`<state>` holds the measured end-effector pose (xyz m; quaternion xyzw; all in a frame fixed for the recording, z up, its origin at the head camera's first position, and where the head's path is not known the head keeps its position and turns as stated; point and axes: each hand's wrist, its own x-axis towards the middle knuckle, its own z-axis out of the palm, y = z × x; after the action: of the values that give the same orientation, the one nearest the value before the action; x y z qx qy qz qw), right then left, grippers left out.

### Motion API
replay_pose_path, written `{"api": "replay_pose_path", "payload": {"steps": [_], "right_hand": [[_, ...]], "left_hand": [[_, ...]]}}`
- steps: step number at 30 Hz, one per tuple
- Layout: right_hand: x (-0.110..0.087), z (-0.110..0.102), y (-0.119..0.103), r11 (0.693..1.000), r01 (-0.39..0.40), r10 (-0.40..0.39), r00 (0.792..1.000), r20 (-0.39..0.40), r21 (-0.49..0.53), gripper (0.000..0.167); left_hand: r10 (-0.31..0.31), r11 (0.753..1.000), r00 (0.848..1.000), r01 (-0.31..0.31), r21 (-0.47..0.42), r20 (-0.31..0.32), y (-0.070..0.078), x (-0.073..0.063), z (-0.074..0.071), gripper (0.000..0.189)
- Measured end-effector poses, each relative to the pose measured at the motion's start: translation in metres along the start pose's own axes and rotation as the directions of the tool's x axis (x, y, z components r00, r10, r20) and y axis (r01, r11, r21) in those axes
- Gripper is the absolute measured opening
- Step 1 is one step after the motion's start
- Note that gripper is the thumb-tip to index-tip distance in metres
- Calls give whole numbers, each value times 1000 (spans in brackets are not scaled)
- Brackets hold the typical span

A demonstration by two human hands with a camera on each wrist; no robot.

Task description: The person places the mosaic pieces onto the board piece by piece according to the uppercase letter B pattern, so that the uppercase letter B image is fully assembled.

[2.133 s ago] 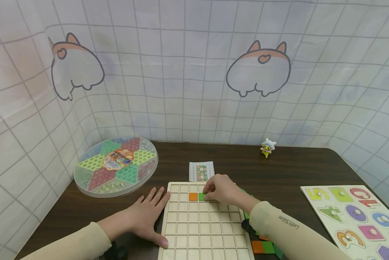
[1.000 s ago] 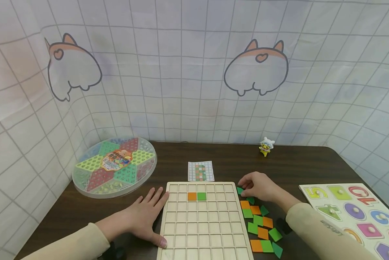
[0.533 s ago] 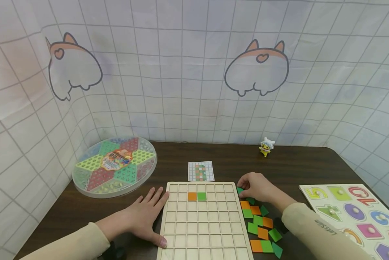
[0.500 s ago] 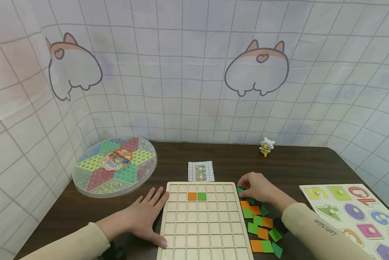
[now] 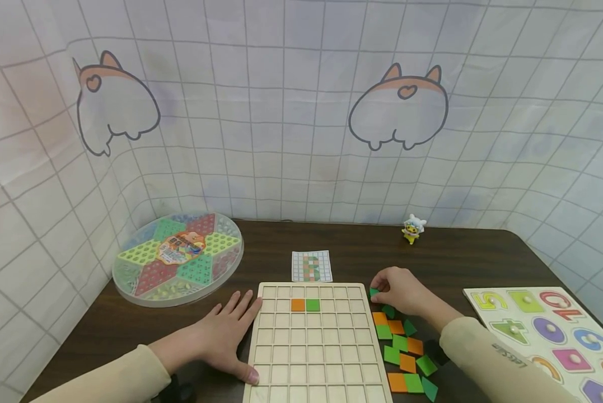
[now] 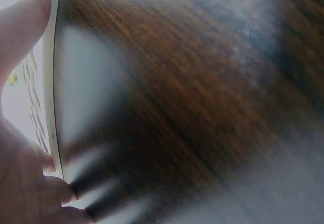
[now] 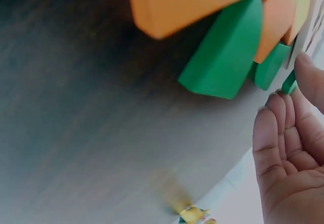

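Observation:
A pale wooden grid board (image 5: pixel 311 338) lies in front of me in the head view. One orange square tile (image 5: pixel 298 305) and one green square tile (image 5: pixel 313 305) sit side by side in its second row. With fingers spread, my left hand (image 5: pixel 224 338) rests along the board's left edge, thumb and fingertips at the rim. Just off the far right corner, my right hand (image 5: pixel 401 290) pinches a small dark green tile (image 7: pixel 289 83) between thumb and fingers. Loose orange and green tiles (image 5: pixel 408 362) lie along the board's right side, some with a curved edge.
Behind the board lies a printed pattern card (image 5: pixel 312 266). A round Chinese checkers set (image 5: pixel 180 257) stands at the back left, a small figurine (image 5: pixel 413 228) at the back right. A number-and-shape puzzle board (image 5: pixel 548 341) is on the right.
My right hand has left the board, where the green square tile now shows, moved right to the loose tiles and drawn a dark green one slightly from the board's edge. My left hand stays put.

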<state>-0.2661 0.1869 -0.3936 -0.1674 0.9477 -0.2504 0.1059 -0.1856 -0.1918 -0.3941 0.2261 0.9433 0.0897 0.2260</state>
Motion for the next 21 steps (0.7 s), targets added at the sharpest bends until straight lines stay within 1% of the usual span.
{"api": "replay_pose_path", "payload": {"steps": [5, 9, 12, 14, 16, 19, 21], "right_hand": [[-2, -1, -8, 999, 14, -13, 999, -31, 34, 17], [-1, 5, -21, 997, 31, -29, 999, -30, 65, 18], [0, 10, -33, 995, 40, -39, 999, -20, 86, 19], [1, 15, -41, 994, 48, -47, 999, -12, 97, 19], [2, 18, -48, 992, 60, -59, 998, -5, 108, 19], [4, 24, -57, 989, 90, -91, 996, 8, 114, 18], [6, 28, -62, 988, 103, -105, 994, 13, 111, 17]], "left_hand": [[20, 1000, 1000, -20, -17, -2, -8, 5, 6, 135], [52, 998, 999, -52, -31, -17, -20, 12, 14, 140], [60, 997, 998, -61, -35, -31, -26, 15, 20, 142], [52, 998, 998, -52, -36, -23, -26, 15, 19, 141], [47, 998, 999, -48, -34, -19, -22, 13, 17, 140], [35, 999, 999, -35, -26, -9, -13, 6, 9, 137], [33, 999, 999, -34, -20, -16, -7, 2, 5, 135]]}}
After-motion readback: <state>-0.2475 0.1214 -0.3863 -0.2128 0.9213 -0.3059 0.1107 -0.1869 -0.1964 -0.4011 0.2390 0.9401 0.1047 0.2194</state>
